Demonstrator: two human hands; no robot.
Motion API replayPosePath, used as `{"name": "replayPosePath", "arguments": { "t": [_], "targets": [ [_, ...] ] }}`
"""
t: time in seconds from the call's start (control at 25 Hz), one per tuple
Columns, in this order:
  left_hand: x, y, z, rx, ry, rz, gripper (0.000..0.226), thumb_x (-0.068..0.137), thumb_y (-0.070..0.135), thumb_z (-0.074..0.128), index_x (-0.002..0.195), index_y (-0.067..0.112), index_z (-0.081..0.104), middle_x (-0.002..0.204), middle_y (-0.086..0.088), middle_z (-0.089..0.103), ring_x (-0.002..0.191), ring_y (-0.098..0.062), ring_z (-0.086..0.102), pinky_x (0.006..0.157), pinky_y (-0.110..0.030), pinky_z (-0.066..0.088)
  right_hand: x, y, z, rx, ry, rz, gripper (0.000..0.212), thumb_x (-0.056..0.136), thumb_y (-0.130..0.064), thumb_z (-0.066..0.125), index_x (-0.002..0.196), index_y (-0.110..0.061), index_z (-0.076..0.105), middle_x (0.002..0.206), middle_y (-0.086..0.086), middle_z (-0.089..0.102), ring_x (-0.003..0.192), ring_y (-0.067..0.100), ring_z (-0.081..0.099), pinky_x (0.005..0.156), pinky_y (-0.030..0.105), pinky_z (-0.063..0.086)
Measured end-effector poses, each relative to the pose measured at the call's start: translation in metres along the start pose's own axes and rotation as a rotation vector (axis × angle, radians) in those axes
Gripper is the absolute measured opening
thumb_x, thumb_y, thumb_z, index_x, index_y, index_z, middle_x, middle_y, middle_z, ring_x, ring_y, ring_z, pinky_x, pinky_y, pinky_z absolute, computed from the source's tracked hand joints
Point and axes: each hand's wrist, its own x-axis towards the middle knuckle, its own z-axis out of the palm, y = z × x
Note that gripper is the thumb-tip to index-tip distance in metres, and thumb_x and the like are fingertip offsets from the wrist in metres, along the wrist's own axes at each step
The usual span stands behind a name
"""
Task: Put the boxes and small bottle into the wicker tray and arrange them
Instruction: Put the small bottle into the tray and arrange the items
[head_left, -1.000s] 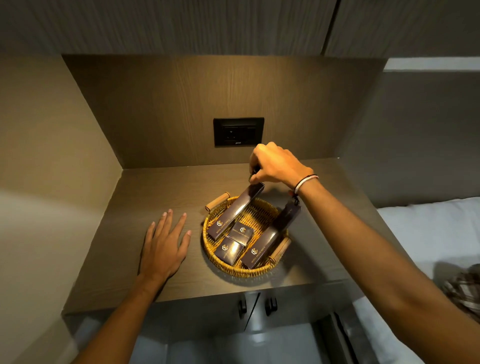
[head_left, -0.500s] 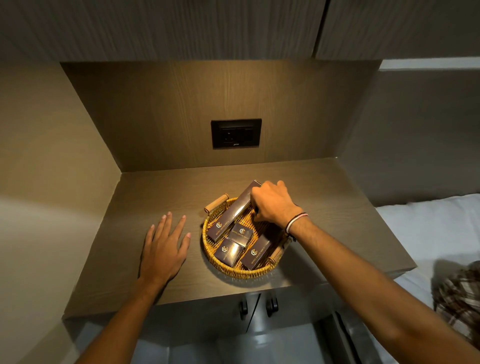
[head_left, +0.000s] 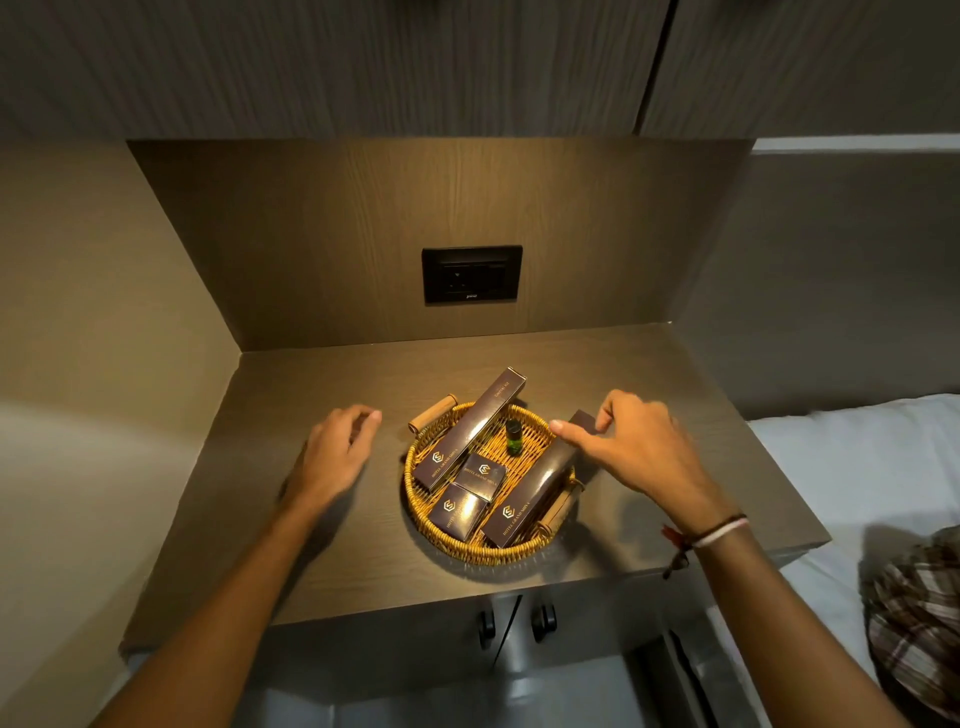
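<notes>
Boxes all sit inside the wicker tray (head_left: 415, 486) at centre frame, small bottle (head_left: 514, 435) upright between the two long boxes (head_left: 470, 431). Right hand (head_left: 641, 449) hovers at the tray's right edge, fingers (head_left: 571, 431) loosely spread, holding nothing. Left hand (head_left: 332, 454) rests empty on the counter (head_left: 311, 545), centre-left.

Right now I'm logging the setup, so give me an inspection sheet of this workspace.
Surface: dark wood-grain shelf, lit from above.
Job's things: wicker tray holds two long boxes, two small boxes and an upright small green bottle.
Clutter: nothing seen.
Grippers: left hand and right hand are empty, beside the tray.
Cables: nothing seen.
Surroundings: wall socket, white bedding, plaid cloth.
</notes>
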Motion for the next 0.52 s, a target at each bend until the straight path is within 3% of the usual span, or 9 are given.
{"name": "replayPosePath", "arguments": {
  "t": [0.16,0.28,0.4,0.52],
  "targets": [
    [0.039,0.055,-0.017,-0.105,-0.208,0.092,0.035,0.097,0.038,0.056,0.125,0.019,0.064,0.114,0.003,0.065,0.099,-0.013,0.063,0.079,-0.029,0.053,-0.016,0.015,0.032,0.406,-0.431,0.231,0.037,0.086,-0.044,0.073,0.097,-0.025,0.044,0.066,0.008,0.076,0.05,0.016,0.071,0.047,0.024,0.055],
    [0.044,0.075,-0.003,0.013,-0.345,0.167,0.037,0.093,0.031,0.065,0.124,0.011,0.066,0.115,-0.001,0.068,0.098,-0.011,0.061,0.083,-0.025,0.048,-0.014,0.017,0.05,0.575,-0.462,0.317,0.041,0.087,-0.02,0.077,0.098,-0.025,0.038,0.062,0.01,0.076,0.05,0.022,0.07,0.045,0.025,0.054],
    [0.044,0.077,0.009,-0.001,-0.307,0.165,0.034,0.088,0.02,0.072,0.119,0.006,0.069,0.111,-0.01,0.074,0.079,-0.007,0.065,0.071,-0.017,0.052,-0.009,0.019,0.053,0.639,-0.476,0.35,0.042,0.088,-0.013,0.075,0.095,-0.026,0.036,0.063,0.015,0.075,0.049,0.024,0.07,0.042,0.025,0.054],
    [0.041,0.074,0.007,-0.024,-0.291,0.128,0.032,0.086,0.019,0.075,0.115,0.007,0.071,0.099,-0.006,0.075,0.066,-0.005,0.068,0.059,-0.012,0.053,-0.007,0.022,0.052,0.62,-0.442,0.35,0.04,0.088,-0.012,0.075,0.098,-0.025,0.038,0.076,0.02,0.075,0.05,0.023,0.07,0.042,0.025,0.054]
  ]
}}
